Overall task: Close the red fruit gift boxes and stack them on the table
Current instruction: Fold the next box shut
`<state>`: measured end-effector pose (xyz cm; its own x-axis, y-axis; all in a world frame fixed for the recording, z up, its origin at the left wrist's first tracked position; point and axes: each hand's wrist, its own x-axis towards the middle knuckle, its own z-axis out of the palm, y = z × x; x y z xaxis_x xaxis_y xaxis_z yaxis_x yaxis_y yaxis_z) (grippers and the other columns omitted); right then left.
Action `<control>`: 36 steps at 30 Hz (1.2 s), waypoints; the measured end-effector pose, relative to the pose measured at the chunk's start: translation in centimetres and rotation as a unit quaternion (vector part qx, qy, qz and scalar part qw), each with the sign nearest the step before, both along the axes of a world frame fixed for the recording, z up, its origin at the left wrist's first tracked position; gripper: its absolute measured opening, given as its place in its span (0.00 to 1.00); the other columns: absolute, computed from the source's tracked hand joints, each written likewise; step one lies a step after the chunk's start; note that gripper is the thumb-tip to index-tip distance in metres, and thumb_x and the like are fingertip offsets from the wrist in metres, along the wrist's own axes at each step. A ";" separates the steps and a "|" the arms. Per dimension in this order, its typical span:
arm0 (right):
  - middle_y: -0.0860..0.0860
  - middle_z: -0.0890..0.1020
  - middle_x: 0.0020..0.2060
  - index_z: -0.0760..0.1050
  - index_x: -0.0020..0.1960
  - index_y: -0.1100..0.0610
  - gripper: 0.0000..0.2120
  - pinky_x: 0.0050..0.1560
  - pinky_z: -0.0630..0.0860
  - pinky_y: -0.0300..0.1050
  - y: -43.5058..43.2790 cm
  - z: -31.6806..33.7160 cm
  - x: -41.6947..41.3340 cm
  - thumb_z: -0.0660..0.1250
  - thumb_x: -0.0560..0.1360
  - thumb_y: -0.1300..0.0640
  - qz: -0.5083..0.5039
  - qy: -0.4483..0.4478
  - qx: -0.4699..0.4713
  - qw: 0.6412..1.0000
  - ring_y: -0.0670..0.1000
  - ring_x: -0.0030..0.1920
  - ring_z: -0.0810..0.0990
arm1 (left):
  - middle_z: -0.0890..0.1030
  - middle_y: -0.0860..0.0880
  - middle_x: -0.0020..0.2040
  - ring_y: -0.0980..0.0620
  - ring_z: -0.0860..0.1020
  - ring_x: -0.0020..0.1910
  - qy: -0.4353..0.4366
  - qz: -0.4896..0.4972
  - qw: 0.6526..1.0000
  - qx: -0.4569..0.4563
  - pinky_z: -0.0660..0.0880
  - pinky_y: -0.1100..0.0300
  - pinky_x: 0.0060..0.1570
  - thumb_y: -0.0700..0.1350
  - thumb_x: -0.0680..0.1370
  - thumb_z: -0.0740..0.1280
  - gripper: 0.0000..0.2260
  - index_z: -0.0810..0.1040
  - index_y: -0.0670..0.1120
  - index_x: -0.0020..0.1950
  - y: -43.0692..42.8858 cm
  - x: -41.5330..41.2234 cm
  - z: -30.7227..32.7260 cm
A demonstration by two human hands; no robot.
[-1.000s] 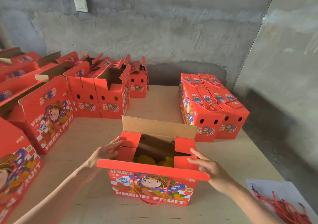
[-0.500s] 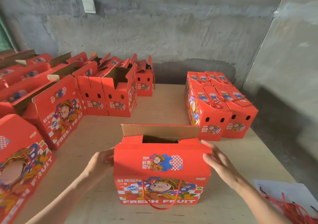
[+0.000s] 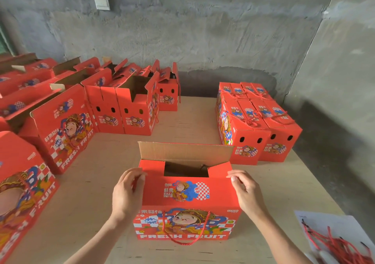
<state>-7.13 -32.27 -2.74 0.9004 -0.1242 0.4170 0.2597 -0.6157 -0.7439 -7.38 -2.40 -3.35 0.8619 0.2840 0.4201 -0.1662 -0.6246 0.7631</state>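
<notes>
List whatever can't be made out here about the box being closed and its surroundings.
Head view only.
- Contents of the front box: its folded near flap covers them; only a dark notch shows.
- Box corners under the left hand and right hand: covered by curled fingers.
- Red cords: cut off by the lower right edge, count unclear.
- Open boxes at left: insides hidden by their walls; some cut off by the edge.

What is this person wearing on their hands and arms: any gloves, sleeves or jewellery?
Nothing that shows. The left hand and right hand are bare, with no gloves, and I see no rings on the fingers. The left forearm and right forearm are uncovered down to the picture's bottom edge: no sleeves, watch or bracelet in view.
</notes>
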 end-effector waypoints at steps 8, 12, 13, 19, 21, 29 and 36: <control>0.55 0.81 0.46 0.80 0.42 0.66 0.09 0.48 0.71 0.36 0.1 -0.3 0.4 0.62 0.76 0.71 -0.020 -0.023 -0.023 0.999 0.52 0.48 0.78 | 0.70 0.50 0.48 0.63 0.70 0.43 0.021 -0.001 0.999 0.038 0.61 0.69 0.41 0.38 0.79 0.62 0.08 0.76 0.37 0.42 0.2 0.3 0.1; 0.56 0.81 0.47 0.80 0.44 0.67 0.05 0.44 0.70 0.28 0.2 -0.7 0.4 0.65 0.75 0.70 -0.051 -0.028 -0.012 0.998 0.52 0.47 0.79 | 0.74 0.48 0.47 0.50 0.74 0.45 0.040 0.021 0.999 -0.016 0.68 0.61 0.47 0.35 0.76 0.67 0.05 0.80 0.39 0.41 0.2 0.8 0.1; 0.56 0.81 0.47 0.80 0.45 0.67 0.05 0.44 0.70 0.28 0.2 -0.8 0.4 0.65 0.75 0.70 -0.055 -0.027 0.000 0.998 0.52 0.47 0.79 | 0.75 0.49 0.46 0.49 0.75 0.45 0.051 0.017 0.998 -0.038 0.70 0.60 0.47 0.35 0.75 0.68 0.05 0.81 0.41 0.40 0.4 0.9 0.2; 0.50 0.79 0.47 0.78 0.47 0.62 0.04 0.47 0.70 0.30 0.0 -0.8 0.6 0.65 0.76 0.66 -0.052 0.066 0.112 0.990 0.47 0.48 0.76 | 0.75 0.50 0.43 0.48 0.75 0.45 0.144 0.033 0.985 -0.084 0.68 0.58 0.41 0.44 0.74 0.70 0.06 0.80 0.47 0.37 1.2 1.9 0.7; 0.49 0.79 0.43 0.76 0.44 0.57 0.04 0.42 0.70 0.33 -0.2 -0.4 0.9 0.65 0.76 0.64 -0.057 0.134 0.177 0.973 0.46 0.45 0.75 | 0.75 0.48 0.43 0.46 0.75 0.44 0.150 0.040 0.984 -0.090 0.66 0.57 0.39 0.45 0.75 0.69 0.07 0.79 0.47 0.37 0.9 1.8 0.5; 0.50 0.79 0.45 0.73 0.50 0.56 0.04 0.40 0.69 0.35 0.1 -1.5 1.0 0.65 0.76 0.63 -0.074 0.120 0.162 0.977 0.49 0.46 0.76 | 0.78 0.43 0.49 0.44 0.77 0.46 0.165 0.020 0.973 -0.160 0.73 0.54 0.43 0.40 0.77 0.67 0.04 0.74 0.44 0.50 0.5 2.0 0.1; 0.47 0.60 0.74 0.51 0.77 0.50 0.36 0.69 0.65 0.50 -1.1 0.8 3.1 0.60 0.76 0.71 0.084 0.249 0.223 0.939 0.48 0.72 0.61 | 0.73 0.46 0.55 0.51 0.76 0.45 0.223 -0.023 0.940 -0.257 0.74 0.56 0.40 0.38 0.78 0.63 0.22 0.61 0.46 0.70 0.6 2.6 0.7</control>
